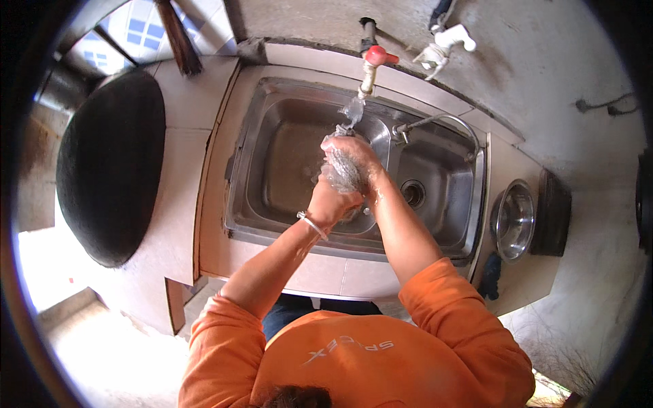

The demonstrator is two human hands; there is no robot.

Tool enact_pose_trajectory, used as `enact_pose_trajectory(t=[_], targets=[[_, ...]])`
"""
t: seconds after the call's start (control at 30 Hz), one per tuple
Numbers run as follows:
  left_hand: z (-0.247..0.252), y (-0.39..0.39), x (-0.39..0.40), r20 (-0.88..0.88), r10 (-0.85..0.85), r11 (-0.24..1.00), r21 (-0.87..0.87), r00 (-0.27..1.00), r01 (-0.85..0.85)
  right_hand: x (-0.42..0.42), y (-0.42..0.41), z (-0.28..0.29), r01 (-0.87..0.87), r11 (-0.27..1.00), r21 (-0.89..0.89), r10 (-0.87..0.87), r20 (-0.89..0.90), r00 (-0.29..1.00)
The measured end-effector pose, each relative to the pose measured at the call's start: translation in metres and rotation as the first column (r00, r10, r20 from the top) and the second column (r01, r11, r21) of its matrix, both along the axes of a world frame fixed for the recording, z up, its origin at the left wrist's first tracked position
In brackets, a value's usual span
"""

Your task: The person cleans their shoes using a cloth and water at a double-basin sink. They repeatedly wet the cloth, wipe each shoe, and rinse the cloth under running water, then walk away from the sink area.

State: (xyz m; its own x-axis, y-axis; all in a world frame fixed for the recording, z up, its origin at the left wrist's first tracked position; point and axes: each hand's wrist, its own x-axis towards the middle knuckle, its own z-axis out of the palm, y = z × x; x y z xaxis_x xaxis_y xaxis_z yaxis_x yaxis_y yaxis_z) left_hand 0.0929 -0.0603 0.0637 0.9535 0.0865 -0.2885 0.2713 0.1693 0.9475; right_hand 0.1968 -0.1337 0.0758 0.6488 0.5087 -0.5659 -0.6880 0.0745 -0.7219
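Note:
Both of my hands grip a wet grey scrubbing cloth [343,166] over the larger basin of a stainless steel double sink [285,168]. My right hand [357,153] wraps the upper part of it, just below the tap. My left hand [331,196] holds its lower end, nearer to me, with a pale bracelet [312,225] on the wrist. Water [353,111] runs from the tap with a red handle [376,55] onto the cloth and my hands, then splashes down. Some fingers are hidden behind the cloth and the spray.
A curved metal faucet [444,118] reaches over the smaller basin, which has a drain [412,193]. On the right ledge stand a steel bowl [515,220] and a dark cloth-like thing [491,276]. At left is a large black rounded surface [115,168]. A white plastic tap [454,38] sticks out from the wall.

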Motion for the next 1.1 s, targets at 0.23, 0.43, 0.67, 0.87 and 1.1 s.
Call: enact_pose_trajectory(t=[0.23,0.43,0.67,0.87,1.1], targets=[[-0.046,-0.003,0.001,-0.178,0.031,0.746,0.659,0.984,0.096,-0.012,0.006,-0.055,0.219,0.95,-0.223,-0.137,0.331,0.934],[-0.051,-0.012,-0.016,0.024,-0.061,0.468,0.884,0.998,0.007,-0.034,-0.007,-0.019,0.35,0.934,-0.068,-0.341,0.117,0.933],[0.003,-0.013,-0.024,-0.176,0.04,0.881,-0.459,0.984,-0.118,-0.054,-0.044,-0.011,0.399,0.894,-0.204,-0.008,0.882,0.47],[-0.013,-0.018,-0.025,-0.167,0.101,0.04,-0.984,0.981,-0.171,-0.094,0.002,0.073,0.18,0.957,-0.228,0.28,0.885,-0.371],[0.051,-0.006,0.0,-0.276,0.361,0.174,-0.918,0.891,-0.356,-0.083,0.002,0.069,0.616,0.787,0.025,-0.254,0.923,0.287]])
